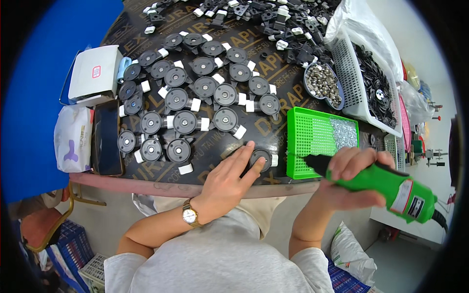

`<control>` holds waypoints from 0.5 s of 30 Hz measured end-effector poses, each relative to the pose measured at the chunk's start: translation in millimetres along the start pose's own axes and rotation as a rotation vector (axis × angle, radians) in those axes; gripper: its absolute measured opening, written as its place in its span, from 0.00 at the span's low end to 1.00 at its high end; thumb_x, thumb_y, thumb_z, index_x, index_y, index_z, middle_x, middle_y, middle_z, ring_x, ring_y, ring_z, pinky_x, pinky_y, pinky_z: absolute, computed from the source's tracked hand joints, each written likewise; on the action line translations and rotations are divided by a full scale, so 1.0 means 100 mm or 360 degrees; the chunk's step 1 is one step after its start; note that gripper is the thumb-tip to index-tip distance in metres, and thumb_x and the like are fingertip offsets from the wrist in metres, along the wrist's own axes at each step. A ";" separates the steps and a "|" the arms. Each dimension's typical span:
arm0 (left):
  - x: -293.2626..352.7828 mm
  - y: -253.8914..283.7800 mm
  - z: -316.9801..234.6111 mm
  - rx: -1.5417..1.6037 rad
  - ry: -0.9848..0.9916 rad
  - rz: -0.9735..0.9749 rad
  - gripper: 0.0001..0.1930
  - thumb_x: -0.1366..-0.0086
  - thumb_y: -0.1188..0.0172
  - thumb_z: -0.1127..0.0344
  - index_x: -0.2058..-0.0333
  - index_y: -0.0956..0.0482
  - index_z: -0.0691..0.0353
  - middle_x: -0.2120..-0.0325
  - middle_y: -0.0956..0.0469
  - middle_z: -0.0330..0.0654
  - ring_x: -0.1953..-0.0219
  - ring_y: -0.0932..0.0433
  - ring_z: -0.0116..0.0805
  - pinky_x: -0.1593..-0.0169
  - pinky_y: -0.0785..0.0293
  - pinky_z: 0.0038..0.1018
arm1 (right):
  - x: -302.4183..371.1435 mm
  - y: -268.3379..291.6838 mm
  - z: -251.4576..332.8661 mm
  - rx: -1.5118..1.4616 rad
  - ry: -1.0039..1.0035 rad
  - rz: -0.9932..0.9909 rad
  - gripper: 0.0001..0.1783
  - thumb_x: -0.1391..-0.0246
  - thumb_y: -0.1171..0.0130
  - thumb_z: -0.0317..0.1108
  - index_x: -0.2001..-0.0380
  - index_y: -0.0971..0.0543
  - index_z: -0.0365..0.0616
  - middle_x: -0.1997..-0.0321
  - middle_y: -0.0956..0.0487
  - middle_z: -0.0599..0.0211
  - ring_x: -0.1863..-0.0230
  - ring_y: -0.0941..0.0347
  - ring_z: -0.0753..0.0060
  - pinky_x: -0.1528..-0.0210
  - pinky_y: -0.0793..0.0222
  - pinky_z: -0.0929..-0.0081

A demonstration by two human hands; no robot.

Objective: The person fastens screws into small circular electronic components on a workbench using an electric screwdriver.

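Note:
My left hand [225, 184], with a gold wristwatch [190, 213], rests at the table's near edge. Its thumb and index finger hold a black round plastic part [261, 159] with a white tab against the tabletop. In my right hand [352, 172] is a green electric screwdriver [375, 186], gripped around its body. The driver's dark tip points left, above the near end of a green perforated tray [291, 141]. Small silvery screws [345, 133] lie heaped in the tray's right part. Several similar black round parts [184, 122] with white tabs are spread out beyond my left hand.
A blue bowl [337, 103] of metal pieces stands behind the tray, beside a white basket [348, 73] of black parts. Loose black and white pieces [281, 22] cover the far end. At left are a white box [95, 73], a tissue pack [73, 139] and a phone [106, 139].

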State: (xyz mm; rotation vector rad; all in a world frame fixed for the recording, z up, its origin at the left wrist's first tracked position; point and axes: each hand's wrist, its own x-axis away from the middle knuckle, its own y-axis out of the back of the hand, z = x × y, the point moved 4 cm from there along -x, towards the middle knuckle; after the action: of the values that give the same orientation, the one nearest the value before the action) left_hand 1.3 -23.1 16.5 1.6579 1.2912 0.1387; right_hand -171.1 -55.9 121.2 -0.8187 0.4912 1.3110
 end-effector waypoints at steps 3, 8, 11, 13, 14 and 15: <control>-0.01 0.00 0.00 -0.0019 -0.0005 -0.0001 0.18 0.48 0.39 0.68 0.56 0.24 0.58 0.48 0.33 0.55 0.53 0.26 0.46 0.57 0.26 0.33 | 0.11 -0.27 -0.06 -0.0167 -0.0054 0.0232 0.41 0.54 0.48 0.66 0.53 0.39 0.39 0.83 0.33 0.69 0.88 0.39 0.76 0.86 0.40 0.81; 0.02 0.01 0.01 -0.0034 0.0035 0.0003 0.16 0.47 0.41 0.69 0.58 0.24 0.59 0.47 0.33 0.54 0.53 0.26 0.45 0.57 0.26 0.32 | 0.25 -0.41 -0.28 -0.0264 -0.0145 0.0343 0.42 0.58 0.43 0.64 0.53 0.40 0.40 0.83 0.32 0.68 0.87 0.38 0.74 0.86 0.39 0.80; 0.02 0.02 0.01 -0.0028 0.0032 -0.0015 0.16 0.49 0.41 0.70 0.58 0.24 0.59 0.47 0.34 0.53 0.53 0.26 0.45 0.57 0.26 0.32 | 0.23 -0.43 -0.27 -0.0333 -0.0297 0.0354 0.41 0.61 0.38 0.57 0.53 0.41 0.39 0.80 0.28 0.64 0.81 0.31 0.72 0.78 0.34 0.79; 0.03 0.00 0.01 0.0042 0.0009 0.0039 0.19 0.47 0.48 0.72 0.53 0.28 0.62 0.45 0.38 0.57 0.50 0.30 0.51 0.51 0.30 0.36 | 0.23 -0.47 -0.25 -0.0268 -0.0360 0.0361 0.41 0.62 0.36 0.56 0.54 0.40 0.39 0.80 0.27 0.65 0.81 0.31 0.73 0.78 0.35 0.80; 0.01 0.01 0.02 0.0043 0.0013 0.0037 0.19 0.47 0.48 0.72 0.53 0.28 0.62 0.45 0.38 0.57 0.50 0.30 0.51 0.51 0.30 0.36 | 0.24 -0.49 -0.26 -0.0201 -0.0417 0.0363 0.40 0.63 0.34 0.55 0.55 0.39 0.39 0.79 0.27 0.65 0.81 0.31 0.73 0.78 0.35 0.80; -0.01 0.02 0.04 0.0140 0.0037 0.0081 0.18 0.46 0.48 0.72 0.54 0.28 0.62 0.45 0.38 0.56 0.49 0.31 0.51 0.50 0.30 0.36 | 0.25 -0.50 -0.28 -0.0088 -0.0401 0.0343 0.40 0.63 0.32 0.54 0.57 0.38 0.39 0.79 0.26 0.65 0.81 0.31 0.74 0.77 0.36 0.81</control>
State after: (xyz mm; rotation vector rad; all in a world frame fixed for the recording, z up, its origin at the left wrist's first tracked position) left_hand 4.4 -26.6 16.1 1.7693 1.2892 0.1337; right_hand -113.6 -63.1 97.4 -0.6464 0.3503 1.6090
